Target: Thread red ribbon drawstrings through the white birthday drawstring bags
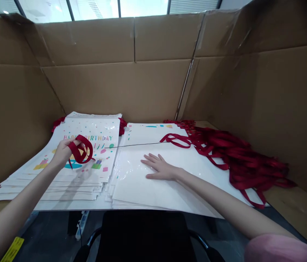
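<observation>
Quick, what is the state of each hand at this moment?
Left hand: closed, holding a red ribbon.
Right hand: open, palm down on the white stack, grasping nothing.

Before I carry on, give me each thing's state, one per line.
Red ribbon: held, curled into a loop
Left hand: closed on it
White sheets: stacked, edges uneven
Right hand: open, palm down on them
Birthday sheets: stacked, printed side up
Dark cord: nearly straight
Ribbon pile: loose, tangled
Cardboard walls: upright

I count my two hands, two stacks of white sheets, one held red ribbon, one big ribbon heap at right, one black chair and one yellow label.
</observation>
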Motion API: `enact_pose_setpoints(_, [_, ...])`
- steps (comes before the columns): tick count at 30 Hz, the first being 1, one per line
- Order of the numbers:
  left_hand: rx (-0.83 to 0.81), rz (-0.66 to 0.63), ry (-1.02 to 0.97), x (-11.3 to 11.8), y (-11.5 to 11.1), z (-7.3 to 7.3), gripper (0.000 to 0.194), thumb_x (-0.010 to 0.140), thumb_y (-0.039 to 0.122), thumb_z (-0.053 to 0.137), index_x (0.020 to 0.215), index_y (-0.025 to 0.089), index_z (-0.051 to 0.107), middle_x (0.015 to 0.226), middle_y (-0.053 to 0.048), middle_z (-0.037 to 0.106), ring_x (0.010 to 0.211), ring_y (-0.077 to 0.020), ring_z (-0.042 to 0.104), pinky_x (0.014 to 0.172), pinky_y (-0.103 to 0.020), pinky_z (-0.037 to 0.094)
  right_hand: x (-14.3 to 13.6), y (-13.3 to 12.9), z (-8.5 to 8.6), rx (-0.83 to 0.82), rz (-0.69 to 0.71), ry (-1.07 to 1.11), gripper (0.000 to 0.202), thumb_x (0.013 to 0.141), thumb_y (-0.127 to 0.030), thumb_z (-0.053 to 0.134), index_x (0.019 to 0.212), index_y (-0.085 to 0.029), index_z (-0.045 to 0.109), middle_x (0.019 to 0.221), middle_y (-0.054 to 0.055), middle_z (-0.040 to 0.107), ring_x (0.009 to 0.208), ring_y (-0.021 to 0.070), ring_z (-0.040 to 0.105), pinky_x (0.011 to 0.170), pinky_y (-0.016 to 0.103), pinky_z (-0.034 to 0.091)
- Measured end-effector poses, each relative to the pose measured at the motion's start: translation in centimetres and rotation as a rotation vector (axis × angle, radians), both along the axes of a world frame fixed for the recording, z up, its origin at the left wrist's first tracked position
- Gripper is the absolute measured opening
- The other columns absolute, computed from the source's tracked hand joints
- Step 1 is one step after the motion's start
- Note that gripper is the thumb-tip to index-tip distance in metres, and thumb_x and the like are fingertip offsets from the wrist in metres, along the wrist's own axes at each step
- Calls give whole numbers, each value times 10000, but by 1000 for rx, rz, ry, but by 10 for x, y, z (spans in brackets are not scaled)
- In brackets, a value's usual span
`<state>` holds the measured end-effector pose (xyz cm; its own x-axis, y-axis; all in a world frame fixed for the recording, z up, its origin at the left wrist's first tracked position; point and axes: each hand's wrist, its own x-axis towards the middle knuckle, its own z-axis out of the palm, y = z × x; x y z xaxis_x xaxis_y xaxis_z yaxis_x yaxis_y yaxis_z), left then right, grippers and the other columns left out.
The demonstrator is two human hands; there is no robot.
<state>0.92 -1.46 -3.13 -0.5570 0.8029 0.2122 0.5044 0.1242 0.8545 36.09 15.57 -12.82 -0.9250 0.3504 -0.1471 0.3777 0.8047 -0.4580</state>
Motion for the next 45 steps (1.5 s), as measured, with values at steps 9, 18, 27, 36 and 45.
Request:
enact_pose_setpoints(9, [-60,-461,81,89,30,5,343,744,456,532,654,132,602,623,-31,592,620,-169,543,577,-254,426,-67,-35,36,385,101,675,637,773,-447,636,1319,-220,401,1496,141,211,1362,287,206,1074,492,228])
enact_pose_setpoints(18, [-149,-619,-65,109,57,6,301,760,422,541,680,137,596,623,-14,567,594,-149,526,570,-247,406,-42,-40,71,325,75,977,163,906,-250,483,825,-229,622,1095,60,644,1149,232,505,963,451,381])
enact_pose_setpoints(27, [-288,-811,84,108,59,1,274,825,349,470,671,155,586,639,-14,576,606,-145,544,576,-237,388,52,-1,111,-465,-203,793,229,839,-392,576,784,-171,589,828,55,645,812,183,615,771,348,482])
enact_pose_setpoints(36, [-422,-934,241,114,52,0,363,850,480,493,705,167,606,558,7,451,497,-115,373,465,-233,253,134,10,132,-957,-451,522,324,874,-422,515,654,-216,397,365,-110,202,335,51,113,363,209,202])
enact_pose_setpoints(45, [-341,-788,206,76,65,-18,381,829,508,512,1016,190,606,596,44,288,516,-108,297,476,-220,245,228,56,117,-502,-828,598,311,837,-411,576,598,-223,506,480,-36,330,386,50,296,360,237,223])
